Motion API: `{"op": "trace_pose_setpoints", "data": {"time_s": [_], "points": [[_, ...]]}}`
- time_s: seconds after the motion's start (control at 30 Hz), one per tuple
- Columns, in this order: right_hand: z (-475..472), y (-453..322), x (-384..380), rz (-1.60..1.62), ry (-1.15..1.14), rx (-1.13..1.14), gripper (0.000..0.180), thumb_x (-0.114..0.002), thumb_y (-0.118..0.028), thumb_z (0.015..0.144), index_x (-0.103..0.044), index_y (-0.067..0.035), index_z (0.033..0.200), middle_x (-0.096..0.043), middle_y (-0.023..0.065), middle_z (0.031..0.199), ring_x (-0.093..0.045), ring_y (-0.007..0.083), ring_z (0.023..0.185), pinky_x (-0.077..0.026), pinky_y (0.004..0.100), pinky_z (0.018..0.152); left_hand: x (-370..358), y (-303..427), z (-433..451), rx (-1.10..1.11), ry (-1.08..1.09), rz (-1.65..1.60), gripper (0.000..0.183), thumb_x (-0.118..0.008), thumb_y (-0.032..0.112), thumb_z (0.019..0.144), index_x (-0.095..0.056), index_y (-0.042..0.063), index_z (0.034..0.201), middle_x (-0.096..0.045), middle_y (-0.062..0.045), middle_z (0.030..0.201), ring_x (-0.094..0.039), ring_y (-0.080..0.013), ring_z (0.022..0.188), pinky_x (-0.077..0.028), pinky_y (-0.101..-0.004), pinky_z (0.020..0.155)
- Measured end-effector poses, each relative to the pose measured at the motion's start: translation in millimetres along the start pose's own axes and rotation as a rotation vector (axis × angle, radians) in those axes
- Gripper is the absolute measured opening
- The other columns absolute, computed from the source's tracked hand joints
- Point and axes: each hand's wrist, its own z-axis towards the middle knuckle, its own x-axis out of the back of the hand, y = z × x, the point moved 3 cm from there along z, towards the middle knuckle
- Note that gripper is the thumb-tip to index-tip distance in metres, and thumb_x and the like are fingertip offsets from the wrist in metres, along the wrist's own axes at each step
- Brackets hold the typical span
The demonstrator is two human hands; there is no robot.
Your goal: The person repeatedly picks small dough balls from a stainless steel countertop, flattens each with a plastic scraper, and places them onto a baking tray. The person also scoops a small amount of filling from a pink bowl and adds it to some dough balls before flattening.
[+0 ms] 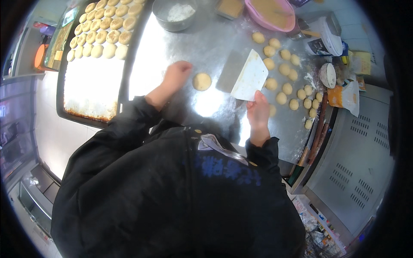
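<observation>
My right hand (pixel 259 113) grips a white plastic dough scraper (pixel 250 77) by its near corner. The scraper is held tilted, and a dark shadow or reflection shows on the metal worktop (pixel 180 48) to its left. A flat round dough disc (pixel 202 82) lies between my hands, touched by neither. Just left of that disc is my left hand (pixel 176 76), slightly blurred, its fingers curled in with nothing seen in them. Several round dough balls (pixel 284 69) are spread right of the scraper, and the scraper and right hand partly hide some. Smaller dough balls (pixel 307 103) sit farther right.
At left, a baking tray (pixel 92 87) bears rows of flat round buns (pixel 101 37), many browned. Along the back stand a metal bowl of white powder (pixel 176 24), a pink basin of tan filling (pixel 271 14) and a white bucket (pixel 324 38). Rolling pins (pixel 318 129) line the right edge.
</observation>
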Motion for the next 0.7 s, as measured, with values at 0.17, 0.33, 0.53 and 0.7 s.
{"op": "trace_pose_setpoints", "data": {"time_s": [0.17, 0.33, 0.53, 0.7], "points": [[-14, 11, -14, -0.184, -0.076, 0.110, 0.019, -0.049, -0.016, 0.097, -0.059, 0.000, 0.091, -0.056, 0.0017, 0.073, -0.044, 0.0087, 0.055, -0.037, 0.0223, 0.051, -36, 34, 9, -0.168, -0.160, 0.254, 0.031, -0.066, 0.014, 0.077, -0.063, -0.001, 0.103, -0.066, -0.016, 0.093, -0.064, -0.0291, 0.088, -0.050, -0.0356, 0.078], [-15, 29, -21, -0.389, -0.109, 0.053, 0.021, -0.051, -0.019, 0.096, -0.060, 0.000, 0.094, -0.058, 0.0023, 0.076, -0.045, 0.0081, 0.059, -0.038, 0.0209, 0.053, -22, 34, -4, 0.132, -0.383, 0.395, 0.029, -0.068, 0.016, 0.075, -0.063, -0.001, 0.099, -0.065, -0.018, 0.091, -0.063, -0.0336, 0.087, -0.050, -0.0400, 0.078], [-18, 61, -25, -0.483, -0.144, -0.108, 0.019, -0.053, -0.017, 0.095, -0.060, 0.001, 0.097, -0.059, 0.0024, 0.073, -0.047, 0.0083, 0.054, -0.039, 0.0217, 0.051, 26, 3, -71, -0.095, 0.055, 0.198, 0.031, -0.064, 0.020, 0.079, -0.062, 0.002, 0.105, -0.063, -0.018, 0.102, -0.061, -0.0320, 0.096, -0.048, -0.0408, 0.083], [-26, 91, -46, -0.779, -0.347, -0.130, 0.020, -0.055, -0.017, 0.093, -0.063, 0.002, 0.089, -0.060, 0.0038, 0.068, -0.051, 0.0101, 0.053, -0.041, 0.0238, 0.048, 18, 6, -108, -0.724, -0.138, 0.570, 0.045, -0.062, 0.021, 0.082, -0.055, 0.005, 0.123, -0.051, -0.013, 0.133, -0.045, -0.0297, 0.127, -0.035, -0.0459, 0.104]]}}
